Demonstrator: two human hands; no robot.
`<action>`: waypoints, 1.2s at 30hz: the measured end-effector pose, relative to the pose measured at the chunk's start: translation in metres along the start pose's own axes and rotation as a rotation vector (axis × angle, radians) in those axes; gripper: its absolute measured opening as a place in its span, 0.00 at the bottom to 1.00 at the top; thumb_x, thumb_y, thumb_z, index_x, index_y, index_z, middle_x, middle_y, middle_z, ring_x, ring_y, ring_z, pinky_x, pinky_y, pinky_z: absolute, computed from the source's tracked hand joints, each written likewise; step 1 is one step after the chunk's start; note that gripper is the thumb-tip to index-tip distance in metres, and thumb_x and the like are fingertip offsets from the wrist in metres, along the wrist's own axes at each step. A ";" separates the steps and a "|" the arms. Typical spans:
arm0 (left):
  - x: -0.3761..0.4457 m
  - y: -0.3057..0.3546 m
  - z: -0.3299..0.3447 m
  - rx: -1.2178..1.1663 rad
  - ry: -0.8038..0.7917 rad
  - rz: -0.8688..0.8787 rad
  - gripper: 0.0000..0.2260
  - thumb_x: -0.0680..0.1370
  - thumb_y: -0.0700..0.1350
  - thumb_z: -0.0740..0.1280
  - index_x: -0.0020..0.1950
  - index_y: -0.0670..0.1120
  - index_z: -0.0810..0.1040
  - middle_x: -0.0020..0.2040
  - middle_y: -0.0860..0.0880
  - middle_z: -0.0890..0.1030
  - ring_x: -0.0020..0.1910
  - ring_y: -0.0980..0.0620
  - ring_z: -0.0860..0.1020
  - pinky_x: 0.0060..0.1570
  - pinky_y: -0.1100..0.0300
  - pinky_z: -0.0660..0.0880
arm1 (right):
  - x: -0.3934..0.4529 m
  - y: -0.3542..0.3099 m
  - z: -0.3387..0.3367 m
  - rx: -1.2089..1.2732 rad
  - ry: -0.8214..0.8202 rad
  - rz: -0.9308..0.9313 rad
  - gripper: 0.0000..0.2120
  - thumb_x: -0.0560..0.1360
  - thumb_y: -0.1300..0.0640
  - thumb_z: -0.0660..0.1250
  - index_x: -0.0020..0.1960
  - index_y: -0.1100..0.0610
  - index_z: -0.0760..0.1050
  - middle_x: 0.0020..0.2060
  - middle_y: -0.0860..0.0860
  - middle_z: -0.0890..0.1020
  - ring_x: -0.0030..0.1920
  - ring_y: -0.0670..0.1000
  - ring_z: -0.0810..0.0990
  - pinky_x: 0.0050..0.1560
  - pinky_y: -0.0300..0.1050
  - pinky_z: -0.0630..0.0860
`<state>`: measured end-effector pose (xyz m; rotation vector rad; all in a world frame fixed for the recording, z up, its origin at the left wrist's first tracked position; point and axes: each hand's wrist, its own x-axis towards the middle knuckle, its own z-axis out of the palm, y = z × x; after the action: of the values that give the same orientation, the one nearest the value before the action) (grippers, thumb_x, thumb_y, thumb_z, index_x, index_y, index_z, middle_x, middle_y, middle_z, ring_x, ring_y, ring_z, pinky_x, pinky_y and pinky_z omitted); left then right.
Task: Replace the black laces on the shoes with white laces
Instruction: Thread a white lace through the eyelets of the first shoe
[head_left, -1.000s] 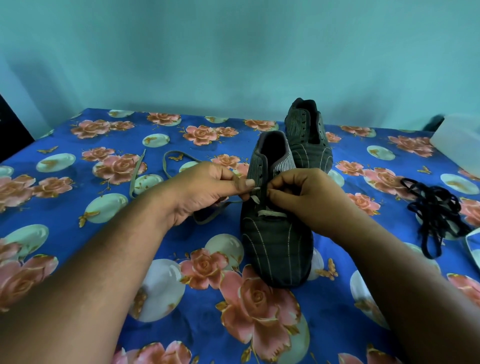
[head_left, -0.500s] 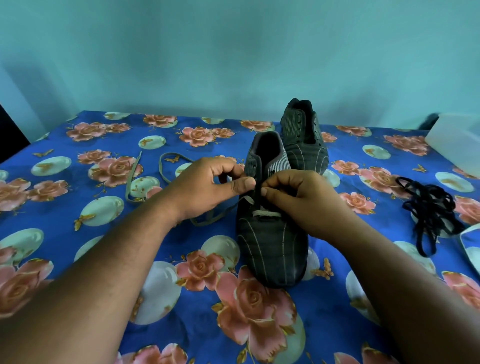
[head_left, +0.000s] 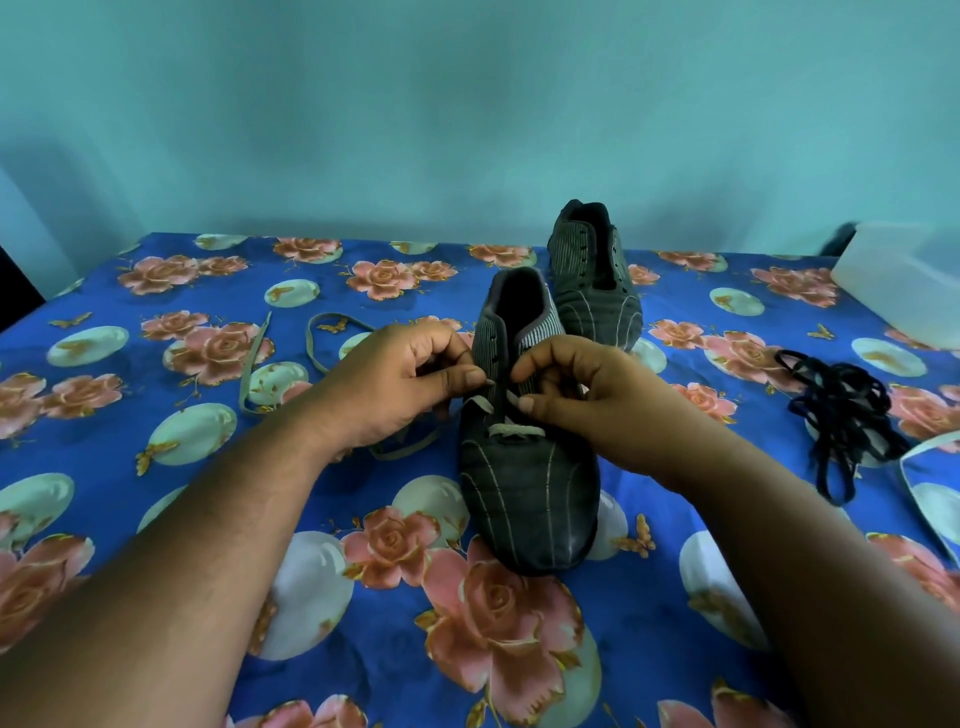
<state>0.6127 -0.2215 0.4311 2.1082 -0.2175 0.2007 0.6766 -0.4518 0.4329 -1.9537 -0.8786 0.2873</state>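
Observation:
A dark striped shoe (head_left: 524, 493) stands on the floral cloth with its toe towards me. A white lace (head_left: 511, 430) crosses its lowest eyelets. My left hand (head_left: 400, 384) pinches the lace at the shoe's left eyelet row. My right hand (head_left: 576, 389) pinches the lace's other end at the right row. The lace's loose length (head_left: 311, 343) trails left over the cloth. Behind stands the second shoe (head_left: 592, 275), with no lace in its eyelets. A heap of black laces (head_left: 841, 410) lies to the right.
A blue cloth (head_left: 156, 467) with pink roses covers the whole surface. A translucent white box (head_left: 904, 286) sits at the far right, near the turquoise wall. Another white lace (head_left: 930, 467) curves along the right edge.
The view has shifted slightly. My hands have parted a little, and a short piece of white lace now shows between them above the lowest crossing.

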 end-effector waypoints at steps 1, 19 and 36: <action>0.000 0.002 0.002 -0.018 -0.013 -0.008 0.11 0.77 0.48 0.71 0.47 0.39 0.79 0.33 0.54 0.79 0.29 0.58 0.75 0.32 0.67 0.72 | -0.001 0.002 -0.002 0.053 -0.012 0.011 0.08 0.78 0.61 0.73 0.54 0.51 0.79 0.35 0.50 0.74 0.37 0.48 0.72 0.42 0.45 0.72; -0.001 -0.006 -0.008 -0.153 0.090 -0.277 0.11 0.72 0.49 0.77 0.45 0.41 0.85 0.39 0.47 0.81 0.39 0.50 0.82 0.41 0.55 0.83 | 0.000 0.002 0.000 0.138 0.069 0.035 0.14 0.73 0.64 0.77 0.44 0.55 0.71 0.29 0.45 0.70 0.32 0.45 0.67 0.34 0.35 0.68; -0.012 0.018 -0.012 0.342 -0.069 0.106 0.08 0.77 0.56 0.73 0.46 0.53 0.81 0.43 0.54 0.78 0.44 0.55 0.76 0.44 0.62 0.72 | -0.004 -0.008 -0.001 0.205 0.227 -0.084 0.09 0.77 0.64 0.72 0.45 0.56 0.72 0.31 0.44 0.71 0.34 0.49 0.66 0.35 0.41 0.66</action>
<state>0.5960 -0.2195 0.4488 2.4473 -0.3578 0.2418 0.6708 -0.4528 0.4394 -1.7158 -0.7503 0.0992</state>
